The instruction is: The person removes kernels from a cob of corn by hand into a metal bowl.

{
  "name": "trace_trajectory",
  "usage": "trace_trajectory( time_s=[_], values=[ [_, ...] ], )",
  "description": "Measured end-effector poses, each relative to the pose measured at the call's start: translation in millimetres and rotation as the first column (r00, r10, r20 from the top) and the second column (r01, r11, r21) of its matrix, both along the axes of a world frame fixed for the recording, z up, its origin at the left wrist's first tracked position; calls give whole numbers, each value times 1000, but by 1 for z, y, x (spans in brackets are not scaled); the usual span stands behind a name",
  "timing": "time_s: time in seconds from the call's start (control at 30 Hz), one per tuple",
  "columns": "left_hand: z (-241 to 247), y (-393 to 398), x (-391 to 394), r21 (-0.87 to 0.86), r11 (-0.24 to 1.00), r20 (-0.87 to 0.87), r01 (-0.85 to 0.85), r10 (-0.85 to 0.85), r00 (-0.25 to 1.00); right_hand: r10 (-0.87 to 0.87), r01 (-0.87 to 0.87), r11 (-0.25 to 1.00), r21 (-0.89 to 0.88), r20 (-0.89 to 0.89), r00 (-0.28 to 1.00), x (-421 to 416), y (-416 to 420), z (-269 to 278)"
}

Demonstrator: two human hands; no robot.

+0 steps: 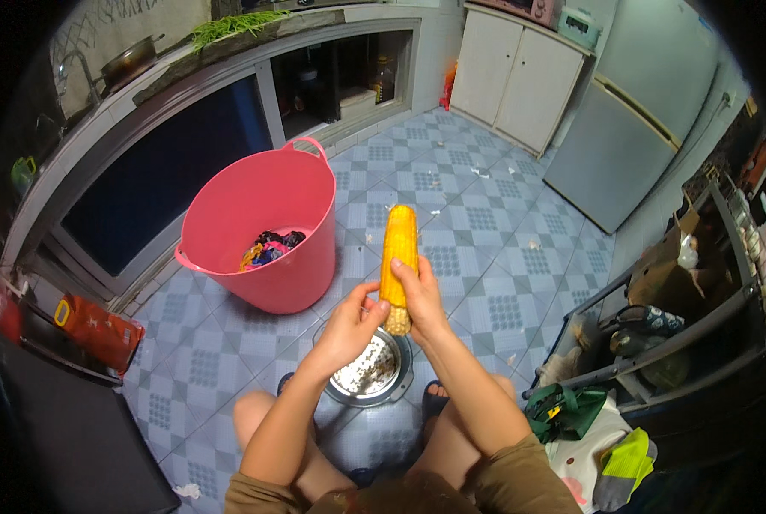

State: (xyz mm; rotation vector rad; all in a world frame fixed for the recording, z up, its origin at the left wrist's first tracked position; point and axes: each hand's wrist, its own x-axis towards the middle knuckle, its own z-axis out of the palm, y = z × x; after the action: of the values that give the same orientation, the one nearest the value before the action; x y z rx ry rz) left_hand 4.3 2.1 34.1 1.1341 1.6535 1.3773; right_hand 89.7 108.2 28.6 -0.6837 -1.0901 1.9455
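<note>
A yellow ear of corn (400,241) points up and away from me over the floor. Most of its kernels are in place, while the end nearest me is pale and looks stripped. My right hand (424,299) grips it from the right, the thumb lying along its upper side. At its lower left, the thumb and a finger of my left hand (354,321) press against the kernels; whether a loose kernel is between them is hidden. Beneath my hands a round metal basin (373,372) stands on the floor with small pale and brownish bits in it.
A pink plastic tub (280,283) with clothes inside stands ahead to the left. On the right are a black rack (640,379) and a green bag (566,411). A refrigerator (620,148) is at the far right. Small scraps litter the tiled floor (479,257).
</note>
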Motion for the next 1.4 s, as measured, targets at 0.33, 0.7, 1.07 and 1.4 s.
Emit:
trace_trajectory(
  time_s=[0.33,0.7,1.07,1.4],
  values=[
    [14,-9,-2,29,996,-222,87,-78,972,50,-61,967,246,52,997,0,-7,5],
    [7,-5,7,-83,990,-415,-117,73,907,-53,51,997,49,28,998,-11,-22,-2],
    [14,-2,2,-42,999,-173,28,-35,984,-24,23,1000,18,31,999,-5,-12,6],
    [10,0,13,16,999,-356,-31,35,934,-187,140,951,275,152,971,-4,-19,-7]
  ],
)
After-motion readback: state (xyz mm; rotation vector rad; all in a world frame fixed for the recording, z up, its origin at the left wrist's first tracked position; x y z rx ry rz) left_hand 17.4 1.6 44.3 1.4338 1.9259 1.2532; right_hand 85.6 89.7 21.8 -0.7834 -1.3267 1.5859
